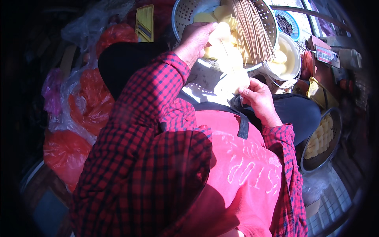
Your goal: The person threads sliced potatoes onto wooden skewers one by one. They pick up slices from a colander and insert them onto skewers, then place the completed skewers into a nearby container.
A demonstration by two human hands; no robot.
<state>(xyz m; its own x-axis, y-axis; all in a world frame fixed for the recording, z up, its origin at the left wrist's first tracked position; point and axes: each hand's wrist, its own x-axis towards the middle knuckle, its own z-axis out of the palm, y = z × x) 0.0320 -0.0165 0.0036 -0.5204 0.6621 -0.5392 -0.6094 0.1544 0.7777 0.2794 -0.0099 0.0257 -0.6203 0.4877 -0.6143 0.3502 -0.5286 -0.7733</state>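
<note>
My left hand [194,41] pinches the edge of a pale potato slice [220,33] over the rim of a perforated metal colander [177,16]. From that slice a thin skewer [224,47] runs down through several more slices [232,62], bleached by strong sunlight. At the lower end, my right hand [258,97] grips the edge of the slices [237,81] between thumb and fingers, above my lap. Glare hides just where the skewer ends. Loose slices [205,17] lie in the colander, and a bundle of thin wooden skewers [251,32] rests across them.
Right of the colander stands a white bucket [297,63] with peeled potatoes in liquid. Beyond it is a blue basket [293,25] of dark pieces. Another metal colander [337,142] holds overlapping slices. A yellow slicer [145,22] and red plastic bags [94,100] are at left.
</note>
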